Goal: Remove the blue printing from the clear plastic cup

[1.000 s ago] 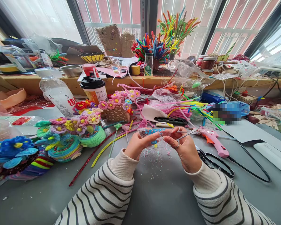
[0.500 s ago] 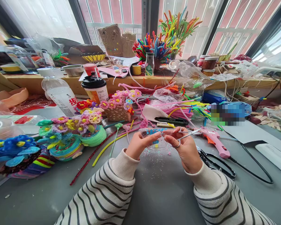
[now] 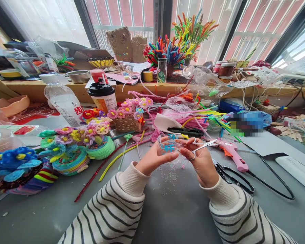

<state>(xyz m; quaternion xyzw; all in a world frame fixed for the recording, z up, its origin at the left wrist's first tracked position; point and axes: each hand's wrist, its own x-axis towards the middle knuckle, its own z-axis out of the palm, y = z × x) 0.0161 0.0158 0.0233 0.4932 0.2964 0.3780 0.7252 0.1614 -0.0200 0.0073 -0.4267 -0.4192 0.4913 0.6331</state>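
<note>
My left hand is closed round a short clear plastic cup with blue printed lettering, thumb across its near side. Small silver scissors hang on my right hand, a finger and thumb through the loops and the blades pointing right, away from the cup. The fingertips of this hand are close to the cup's right edge; whether they touch it I cannot tell. Colourful specks of glitter lie scattered on the grey table beneath the cup.
A pink glue gun and black-handled pliers lie right of my hands. Fuzzy-flower pots and a water bottle stand at the left. Behind are a lidded drink cup, a black utility knife and bundled pipe cleaners.
The plastic cup has been turned, so its blue lettering shows more fully. My left hand has shifted slightly right, its thumb lower across the cup. The scissors stay in my right hand.
</note>
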